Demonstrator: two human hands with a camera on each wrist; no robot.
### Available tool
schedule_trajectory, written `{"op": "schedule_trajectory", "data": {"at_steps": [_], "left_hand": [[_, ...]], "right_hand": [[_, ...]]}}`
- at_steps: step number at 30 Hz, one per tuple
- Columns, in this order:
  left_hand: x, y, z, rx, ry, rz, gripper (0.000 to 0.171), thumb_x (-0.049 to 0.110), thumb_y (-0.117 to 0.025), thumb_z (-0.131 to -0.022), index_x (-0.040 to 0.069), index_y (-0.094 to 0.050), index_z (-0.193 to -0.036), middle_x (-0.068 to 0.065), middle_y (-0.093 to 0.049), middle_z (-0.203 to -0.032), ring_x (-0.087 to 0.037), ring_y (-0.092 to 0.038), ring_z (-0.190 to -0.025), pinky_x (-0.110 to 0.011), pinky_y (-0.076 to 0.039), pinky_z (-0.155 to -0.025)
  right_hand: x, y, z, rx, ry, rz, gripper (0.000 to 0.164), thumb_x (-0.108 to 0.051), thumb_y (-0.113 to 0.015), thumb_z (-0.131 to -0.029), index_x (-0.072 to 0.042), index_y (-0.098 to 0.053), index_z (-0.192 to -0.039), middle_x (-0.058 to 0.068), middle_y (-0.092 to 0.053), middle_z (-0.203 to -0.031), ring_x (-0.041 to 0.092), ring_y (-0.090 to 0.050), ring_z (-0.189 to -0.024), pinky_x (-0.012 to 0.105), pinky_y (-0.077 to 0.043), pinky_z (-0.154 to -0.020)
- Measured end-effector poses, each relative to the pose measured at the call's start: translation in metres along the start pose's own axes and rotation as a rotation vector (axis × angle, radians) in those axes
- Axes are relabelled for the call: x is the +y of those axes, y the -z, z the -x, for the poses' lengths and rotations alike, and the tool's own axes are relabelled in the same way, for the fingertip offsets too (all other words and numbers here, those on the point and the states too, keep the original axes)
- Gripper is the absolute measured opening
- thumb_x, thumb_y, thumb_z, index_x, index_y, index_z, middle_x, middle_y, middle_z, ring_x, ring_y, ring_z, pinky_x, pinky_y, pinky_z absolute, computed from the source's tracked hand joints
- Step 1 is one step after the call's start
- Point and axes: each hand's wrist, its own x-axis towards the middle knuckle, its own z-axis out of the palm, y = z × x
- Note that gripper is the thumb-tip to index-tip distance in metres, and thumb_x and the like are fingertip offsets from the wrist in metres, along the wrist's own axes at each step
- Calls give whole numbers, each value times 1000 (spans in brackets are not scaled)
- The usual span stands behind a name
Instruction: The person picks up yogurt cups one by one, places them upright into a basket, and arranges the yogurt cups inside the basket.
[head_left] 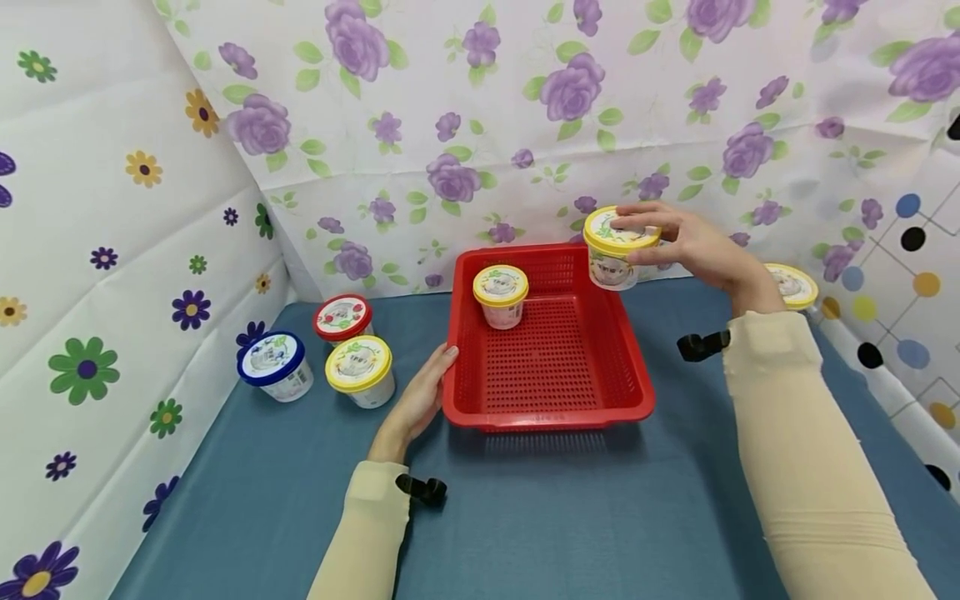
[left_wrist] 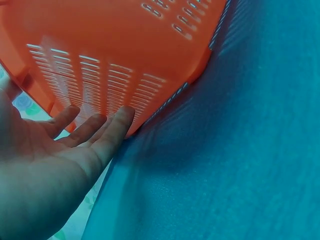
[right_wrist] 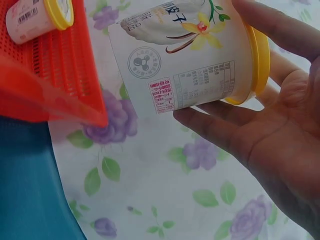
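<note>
My right hand (head_left: 693,242) grips a yellow-lidded yogurt cup (head_left: 611,262) between thumb and fingers, above the far right corner of a red plastic basket (head_left: 551,417). In the right wrist view, the white cup (right_wrist: 175,65) shows a yellow flower and printed label, tilted on its side. My left hand (head_left: 416,400) holds the basket's left side, thumb at the rim. The left wrist view shows its fingertips against the slotted outer wall (left_wrist: 100,80). Another yellow-lidded cup (head_left: 501,296) stands upright inside the basket, towards its far left corner.
Left of the basket stand a blue-lidded cup (head_left: 275,367), a red-lidded cup (head_left: 343,319) and a yellow-lidded cup (head_left: 362,371). One more yellow-lidded cup (head_left: 791,287) sits partly behind my right wrist. Flowered sheets (head_left: 450,92) hang behind the blue-covered table (head_left: 570,517).
</note>
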Motion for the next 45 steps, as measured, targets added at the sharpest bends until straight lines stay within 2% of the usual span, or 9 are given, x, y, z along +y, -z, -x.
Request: {"op": "schedule_trajectory", "data": {"at_steps": [5, 12, 24, 31, 37, 45], "left_hand": [[0, 0, 2, 7, 5, 2, 62, 46, -42, -112, 12, -28, -161, -23, -48, -151, -40, -53, -133, -39, -52, -102], [1, 0, 3, 12, 0, -6, 60, 46, -42, -112, 13, -29, -161, -24, -49, -151, -40, -54, -132, -39, -53, -101], [0, 3, 3, 6, -7, 1, 61, 44, -41, -112, 10, -27, -161, -26, -48, -150, -42, -53, -132, -41, -52, -103], [-1, 3, 3, 14, -4, 3, 61, 44, -42, -112, 11, -28, -162, -27, -49, -149, -44, -53, -132, -38, -54, -100], [0, 3, 3, 11, -4, -2, 62, 45, -42, -112, 11, -27, -162, -25, -49, -150, -43, -54, -131, -41, -54, -101], [-2, 1, 0, -1, -9, 6, 62, 44, -41, -113, 10, -26, -162, -25, -48, -151, -41, -53, -132, -38, -54, -99]], "right_hand": [[-5, -8, -11, -9, -13, 3, 57, -19, -76, -96, -15, -59, -149, -2, -39, -161, 17, -36, -138, 24, -47, -94], [1, -22, -21, -17, 12, -110, 53, -9, -73, -98, -7, -58, -149, 0, -38, -162, 20, -38, -139, 24, -50, -92], [3, -44, -44, -16, 16, -130, 54, -10, -73, -97, -5, -57, -149, 3, -35, -163, 25, -34, -144, 26, -49, -96], [5, -52, -51, 1, 5, -102, 54, -11, -73, -97, -5, -57, -149, 3, -36, -163, 25, -33, -144, 36, -44, -104], [8, -55, -55, 0, -7, -111, 56, -11, -73, -97, -5, -55, -150, 3, -32, -166, 26, -31, -148, 38, -43, -106], [12, -61, -60, 24, -25, -123, 56, -10, -75, -96, -5, -57, -148, 3, -33, -166, 26, -28, -151, 45, -38, -113]]}}
